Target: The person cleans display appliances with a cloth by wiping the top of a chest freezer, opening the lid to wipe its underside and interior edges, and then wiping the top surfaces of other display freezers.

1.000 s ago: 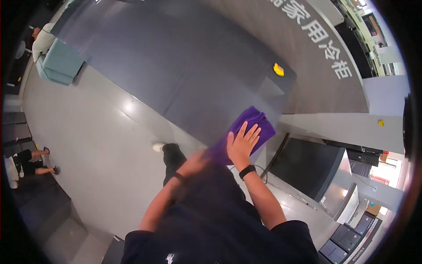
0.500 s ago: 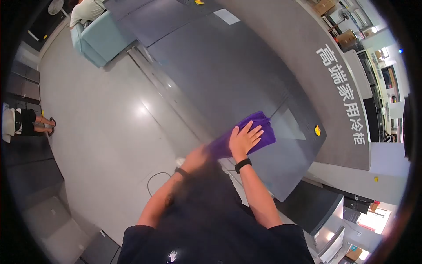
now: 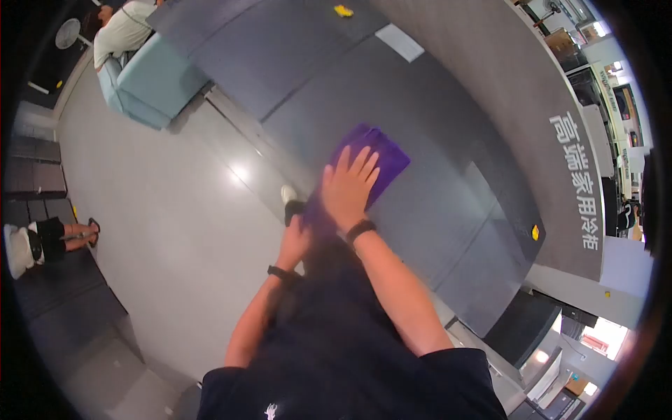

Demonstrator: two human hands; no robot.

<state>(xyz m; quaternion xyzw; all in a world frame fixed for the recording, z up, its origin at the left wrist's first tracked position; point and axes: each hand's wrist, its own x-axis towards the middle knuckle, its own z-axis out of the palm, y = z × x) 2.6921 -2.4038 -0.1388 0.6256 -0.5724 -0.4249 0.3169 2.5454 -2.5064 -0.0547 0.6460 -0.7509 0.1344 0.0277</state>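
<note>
A folded purple cloth (image 3: 389,162) lies on the dark grey table top (image 3: 437,203), reaching over to the table's near left edge. Flat on top of it rests my right hand (image 3: 348,192), fingers stretched and slightly apart. My left hand (image 3: 295,241) is closed on the cloth's lower end beside the table edge; its fingertips are partly hidden. That end of the cloth is blurred.
Two yellow crumpled bits (image 3: 343,10) (image 3: 535,232) and a white sheet (image 3: 400,43) lie on the table. Beyond the left edge stand a light blue chair (image 3: 157,87) and a seated person (image 3: 124,31). Another person (image 3: 52,241) stands far left. My shoe (image 3: 288,194) shows on the floor.
My right hand and the cloth under it have moved up and left across the view. My left hand has shifted left and looks sharper. The camera view has also shifted.
</note>
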